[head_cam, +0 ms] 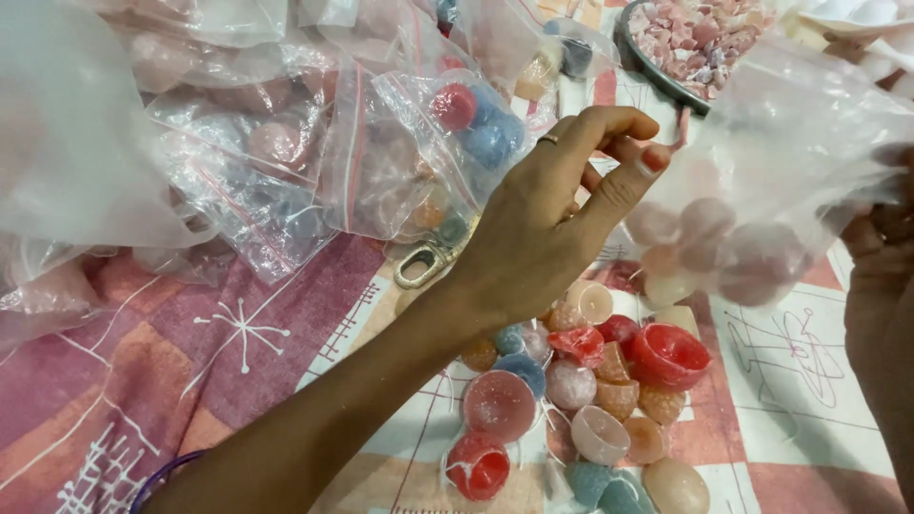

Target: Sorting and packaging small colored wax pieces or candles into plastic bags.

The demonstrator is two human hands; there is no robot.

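Observation:
My left hand point(552, 214) reaches across from the lower left, thumb and fingers pinching the edge of a large clear plastic bag point(790, 143). Inside that bag lie several pale pink and peach round pieces point(709, 252). My right hand point(881, 286) is at the right edge, mostly behind the bag, gripping its other side. Below my hands, a loose heap of round wax-like pieces point(581, 400) in red, pink, orange and blue lies on the patterned cloth point(190, 352).
Many small zip bags point(400, 152) with coloured balls are piled at the upper left and centre. A round tray of pink chunks point(695, 38) sits at the top. A metal clasp point(424, 262) lies by my left wrist.

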